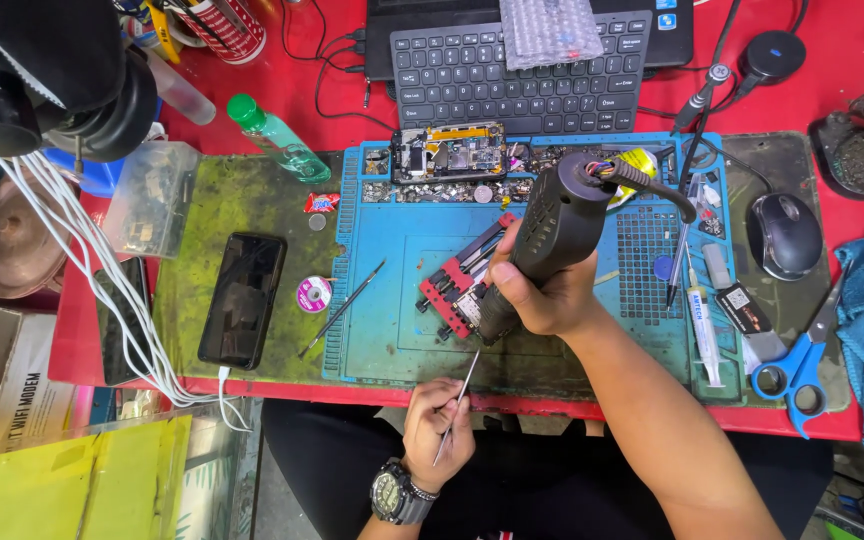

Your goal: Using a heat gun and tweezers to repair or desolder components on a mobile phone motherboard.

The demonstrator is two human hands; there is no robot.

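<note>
My right hand (542, 292) grips a black hot-air gun handle (552, 225) with its nozzle down over a small circuit board clamped in a red holder (457, 285) on the blue work mat (392, 330). My left hand (437, 425), with a wristwatch, sits at the near table edge and holds thin metal tweezers (460, 398) whose tips point up toward the holder.
A black phone (242, 298) lies on the green mat at left, a solder spool (313, 293) and a thin probe (344, 307) beside it. An opened phone (449, 152) sits at the mat's back. Keyboard (517, 72), mouse (784, 235), blue scissors (797, 365), syringe (702, 320), green bottle (277, 138) surround.
</note>
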